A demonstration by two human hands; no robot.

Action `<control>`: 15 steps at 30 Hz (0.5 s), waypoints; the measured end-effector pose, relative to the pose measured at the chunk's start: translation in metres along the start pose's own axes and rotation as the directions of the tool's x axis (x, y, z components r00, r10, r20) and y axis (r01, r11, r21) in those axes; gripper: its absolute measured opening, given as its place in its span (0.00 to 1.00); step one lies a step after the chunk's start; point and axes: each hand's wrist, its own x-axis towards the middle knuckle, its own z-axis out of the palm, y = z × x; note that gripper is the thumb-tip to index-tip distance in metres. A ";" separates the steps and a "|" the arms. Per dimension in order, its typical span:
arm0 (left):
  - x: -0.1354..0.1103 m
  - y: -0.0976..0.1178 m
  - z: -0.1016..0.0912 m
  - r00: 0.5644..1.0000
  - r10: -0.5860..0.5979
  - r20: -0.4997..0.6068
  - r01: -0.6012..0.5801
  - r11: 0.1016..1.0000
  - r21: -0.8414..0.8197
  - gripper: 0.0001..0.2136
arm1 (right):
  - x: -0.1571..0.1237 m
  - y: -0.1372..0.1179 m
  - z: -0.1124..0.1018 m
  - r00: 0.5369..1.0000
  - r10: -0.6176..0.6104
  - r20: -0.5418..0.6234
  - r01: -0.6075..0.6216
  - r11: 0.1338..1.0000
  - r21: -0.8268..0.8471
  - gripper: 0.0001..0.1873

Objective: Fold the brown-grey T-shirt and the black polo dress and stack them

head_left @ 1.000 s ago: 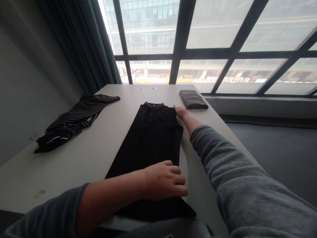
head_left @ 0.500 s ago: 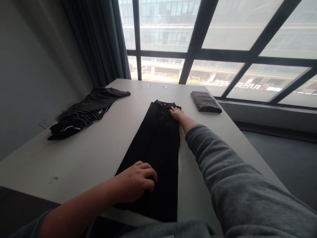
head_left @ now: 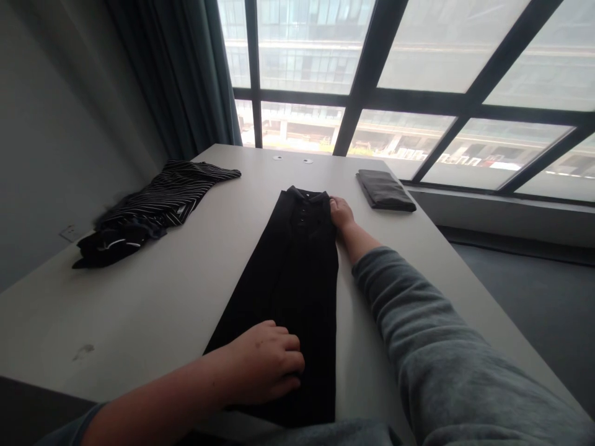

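Observation:
Black trousers [head_left: 304, 279] lie lengthwise on the white table, with the buttoned waistband at the far end and the legs towards me. My right hand [head_left: 341, 212] is at the right edge of the waistband, its fingers closed around the cloth there; some fingertips are hidden. Nearer to me, my left hand [head_left: 274, 362] rests over the lower legs with its fingers curled in against the fabric. The hems by the table's near edge are partly covered by my left arm.
On the left of the table [head_left: 153, 310] lies a loose heap with a black-and-white striped garment [head_left: 174, 189] and a black garment [head_left: 111, 244]. A folded dark grey cloth [head_left: 385, 189] sits at the far right. Windows and a dark curtain [head_left: 186, 74] stand behind.
My right hand has shifted from lying flat on the waistband to closing around its right edge. My left hand has come slightly nearer to me and to the right.

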 end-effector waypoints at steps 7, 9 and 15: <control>0.111 -0.081 -0.036 0.791 -0.524 -0.316 0.567 0.822 0.055 0.16 | -0.033 0.019 -0.010 1.000 0.015 0.025 -0.017 0.998 0.063 0.29; 0.149 -0.106 -0.042 0.709 -0.597 -0.374 0.652 0.757 0.028 0.22 | -0.035 0.017 -0.009 0.998 0.017 0.060 -0.020 0.999 0.045 0.31; 0.199 -0.138 -0.036 0.682 -0.633 -0.366 0.666 0.745 -0.048 0.20 | -0.034 0.008 -0.008 0.979 0.071 0.189 -0.062 0.996 -0.057 0.37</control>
